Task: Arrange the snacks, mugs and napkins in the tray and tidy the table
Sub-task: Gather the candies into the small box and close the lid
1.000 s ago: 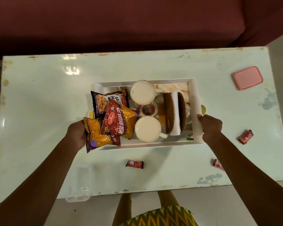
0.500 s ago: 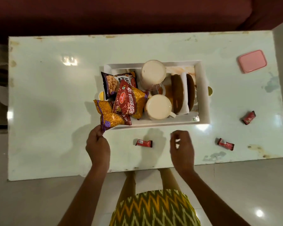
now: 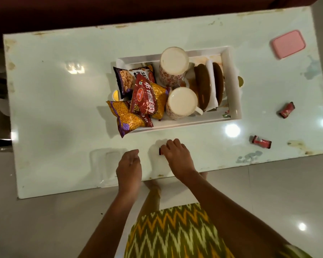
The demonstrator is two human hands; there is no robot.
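Note:
A white tray (image 3: 235, 86) sits mid-table. It holds a peanut packet (image 3: 127, 79), a red sev packet (image 3: 149, 97), a yellow sev packet (image 3: 128, 119) hanging over the tray's left corner, two upside-down mugs (image 3: 174, 64) (image 3: 182, 103), and brown holders with white napkins (image 3: 211, 77). My right hand (image 3: 177, 157) covers a small red candy (image 3: 160, 151) on the table in front of the tray, fingers closing on it. My left hand (image 3: 129, 168) hovers beside it, fingers loosely curled, holding nothing.
Two more red candies (image 3: 287, 109) (image 3: 261, 142) lie at the right. A pink lid (image 3: 287, 43) is at the far right corner. A clear plastic container (image 3: 108, 164) sits near the front edge by my left hand. A dark red sofa stands behind the table.
Both hands let go of the tray and drew back toward the table's front edge. My right hand then moved left onto the red candy in front of the tray.

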